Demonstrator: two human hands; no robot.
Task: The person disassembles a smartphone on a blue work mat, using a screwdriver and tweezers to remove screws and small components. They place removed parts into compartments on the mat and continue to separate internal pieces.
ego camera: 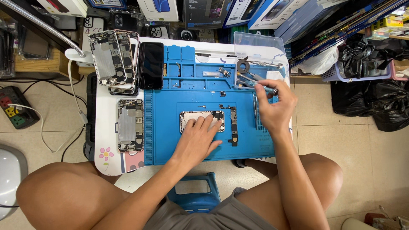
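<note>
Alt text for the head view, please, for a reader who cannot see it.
Seen from above, a seated person's left hand presses on an opened phone on a blue mat, while the right hand holds a screwdriver near a clear plastic box. More opened phones lie at the left.

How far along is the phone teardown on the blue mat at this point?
Done: the phone shell on the blue mat lies opened, and a logic board sits out beside it. In hand: the left hand presses on the shell while the right hand holds a screwdriver. Left: three more opened phone shells wait at the left.
</note>
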